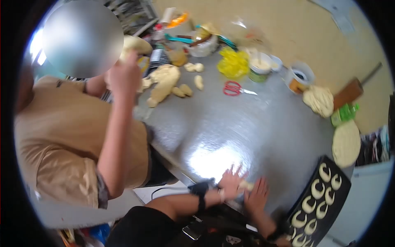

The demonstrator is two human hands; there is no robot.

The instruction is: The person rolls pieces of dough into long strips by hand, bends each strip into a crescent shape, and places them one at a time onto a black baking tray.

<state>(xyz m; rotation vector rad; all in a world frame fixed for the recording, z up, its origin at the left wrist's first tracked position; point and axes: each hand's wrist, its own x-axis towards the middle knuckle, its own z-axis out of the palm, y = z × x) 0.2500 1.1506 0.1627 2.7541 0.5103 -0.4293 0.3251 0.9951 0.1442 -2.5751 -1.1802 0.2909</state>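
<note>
My left hand (231,184) lies flat at the near edge of the grey metal table (255,123), fingers spread. Beside it is my right hand (256,197), also flattened with its fingers stretched out. A small pale piece of dough (246,185) shows between the two hands, seeming to touch the left one; neither hand is closed around it. On the right, a black baking tray (319,227) carries several crescent-shaped dough pieces (317,188).
A co-worker in a tan shirt (78,123) stands at left, raising dough (138,44). More dough (164,82), red-handled scissors (233,88), a yellow plastic bag (233,63) and tubs (260,66) sit farther back. At right are a flat dough round (346,143) and a cleaver (349,93).
</note>
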